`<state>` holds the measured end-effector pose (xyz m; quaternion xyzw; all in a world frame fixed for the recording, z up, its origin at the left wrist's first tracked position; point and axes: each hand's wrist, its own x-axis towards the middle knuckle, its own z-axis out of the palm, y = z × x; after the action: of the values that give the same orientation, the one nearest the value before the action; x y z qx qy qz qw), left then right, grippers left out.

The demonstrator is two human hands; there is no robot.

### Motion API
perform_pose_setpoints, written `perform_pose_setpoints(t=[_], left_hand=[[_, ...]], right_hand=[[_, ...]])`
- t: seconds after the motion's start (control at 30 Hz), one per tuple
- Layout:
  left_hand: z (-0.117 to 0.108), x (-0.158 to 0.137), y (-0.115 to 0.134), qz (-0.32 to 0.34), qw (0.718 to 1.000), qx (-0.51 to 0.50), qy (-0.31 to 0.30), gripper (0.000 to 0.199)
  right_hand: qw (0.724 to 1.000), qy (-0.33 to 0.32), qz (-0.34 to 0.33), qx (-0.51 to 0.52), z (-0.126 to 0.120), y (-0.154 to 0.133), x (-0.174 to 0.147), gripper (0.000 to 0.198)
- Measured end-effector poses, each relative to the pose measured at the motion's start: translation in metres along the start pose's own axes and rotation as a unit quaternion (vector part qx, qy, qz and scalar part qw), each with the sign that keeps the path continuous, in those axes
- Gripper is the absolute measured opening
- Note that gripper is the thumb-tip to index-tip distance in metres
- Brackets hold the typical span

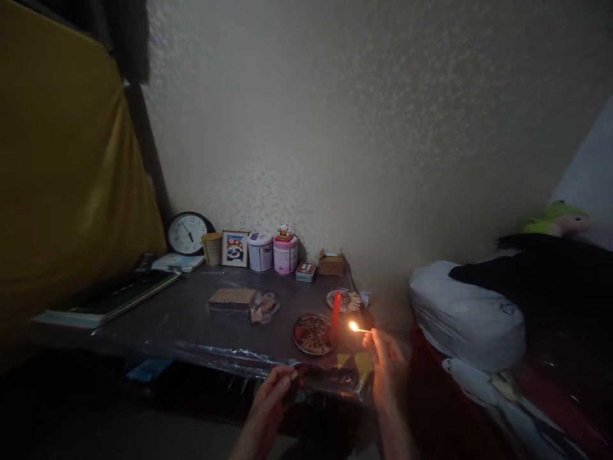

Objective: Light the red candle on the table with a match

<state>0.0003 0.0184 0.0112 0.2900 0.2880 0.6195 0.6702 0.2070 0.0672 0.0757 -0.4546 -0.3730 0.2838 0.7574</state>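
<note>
My right hand [387,364] pinches a burning match [363,330], its flame pointing left. Just left of the flame stands a red candle [336,313], upright at the right side of a round metal dish [295,344] filled with small brown bits. No flame shows on the candle. Below the dish, at the table's front edge, my left hand [271,399] is closed around a small dark matchbox [295,378], mostly hidden by shadow and fingers. A second dish [330,303] behind the candle holds more bits and several pale sticks.
A plastic-covered table [191,338] carries a stack of wooden sticks [233,298], a knotted plastic bag [264,308] and yellow paper pieces [354,362]. Along the wall stand a clock [188,233], a framed picture [235,249], two tins [286,257] and an open carton [331,262]. White bundles [467,313] lie right.
</note>
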Motion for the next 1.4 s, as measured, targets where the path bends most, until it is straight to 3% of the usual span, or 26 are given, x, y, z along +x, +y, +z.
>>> perform_pose_setpoints(t=[0.1, 0.3, 0.47, 0.8, 1.1, 1.4], left_hand=[[0.012, 0.015, 0.007, 0.022, 1.0, -0.007, 0.005, 0.025], [0.025, 0.046, 0.017, 0.072, 0.997, -0.006, -0.015, 0.021], [0.019, 0.061, 0.016, 0.077, 0.997, -0.018, -0.025, 0.023], [0.012, 0.046, 0.016, 0.048, 0.999, -0.011, -0.01, 0.025], [0.008, 0.044, 0.015, 0.036, 0.999, -0.024, -0.031, 0.021], [0.008, 0.047, 0.007, 0.04, 0.999, -0.029, -0.009, 0.031]], right_hand=[[0.996, 0.006, 0.059, 0.062, 0.006, -0.007, 0.008, 0.018], [0.993, -0.008, 0.052, 0.103, 0.014, -0.013, 0.028, 0.023], [0.99, -0.034, 0.055, 0.127, 0.02, -0.013, 0.044, 0.027], [0.989, -0.046, 0.05, 0.128, 0.044, -0.016, 0.056, 0.028], [0.996, -0.018, 0.018, 0.088, 0.049, -0.001, 0.057, 0.028], [0.996, -0.008, 0.024, 0.082, 0.055, 0.007, 0.059, 0.028]])
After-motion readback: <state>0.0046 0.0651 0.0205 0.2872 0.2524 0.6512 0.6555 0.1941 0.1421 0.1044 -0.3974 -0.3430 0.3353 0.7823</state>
